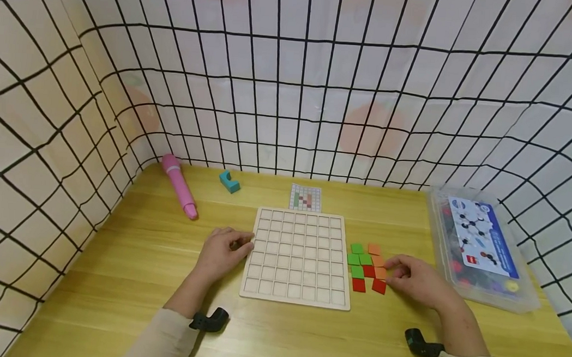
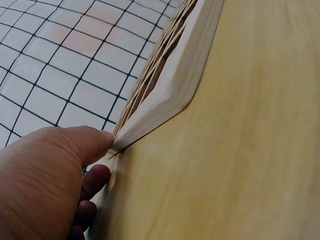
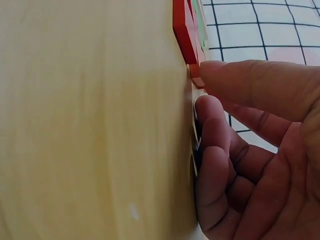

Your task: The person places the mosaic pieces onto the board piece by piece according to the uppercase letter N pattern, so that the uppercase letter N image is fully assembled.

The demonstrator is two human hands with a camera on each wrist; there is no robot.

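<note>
Box [image 1: 484,240] holding pieces [image 1: 512,286], gridded tray [image 1: 297,252]; tiles [image 1: 365,259] at right hand [image 1: 415,278]

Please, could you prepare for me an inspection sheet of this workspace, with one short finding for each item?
Surface: wood-grain table, lit from above.
Job's things: gridded wooden board with no tiles in its cells; small pattern card behind it; loose green tiles, orange tiles and red tiles to its right.
Clutter: pink microphone and teal block at left rear; clear plastic box at right.
Hands: left hand touches the board's left edge; right hand is beside the tiles.
Cables: nothing seen.
Surroundings: pale backdrop with black grid lines.
</note>
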